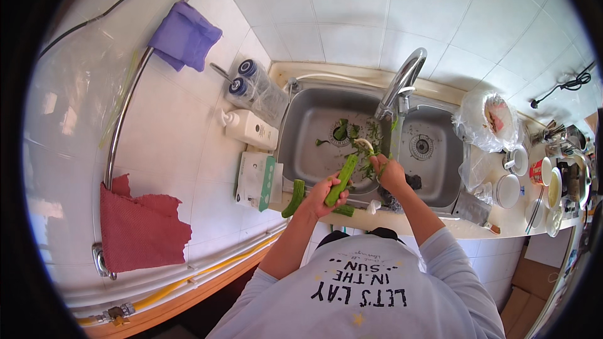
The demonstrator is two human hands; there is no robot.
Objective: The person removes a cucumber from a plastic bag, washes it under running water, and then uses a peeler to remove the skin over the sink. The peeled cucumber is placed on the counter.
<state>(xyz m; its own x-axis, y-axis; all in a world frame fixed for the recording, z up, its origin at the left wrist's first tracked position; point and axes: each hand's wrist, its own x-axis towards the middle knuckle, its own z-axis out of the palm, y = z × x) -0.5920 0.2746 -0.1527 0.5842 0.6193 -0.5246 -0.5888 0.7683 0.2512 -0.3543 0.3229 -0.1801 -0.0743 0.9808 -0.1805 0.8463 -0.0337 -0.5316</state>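
My left hand (324, 196) grips a pale green, peeled length of gourd-like vegetable (343, 180) above the front rim of the larger sink basin (306, 136). Just right of it, my right hand (390, 177) is closed on a small tool with a cream-coloured curved end (364, 144), probably a peeler; its handle is hidden in my fingers. Green peelings (370, 167) cling around that hand and lie in the basin. An unpeeled-looking piece (294, 198) rests at the front left sink edge, and another piece (345, 210) lies on the counter, partly behind my left hand.
A chrome faucet (404, 80) rises behind the basins. Left stand a pump bottle (252, 128) and a tissue pack (254, 181). A dark bundle (393, 197) sits on the front rim. To the right are a cleaver (472, 208), bowls (509, 191) and a plastic bag (487, 120).
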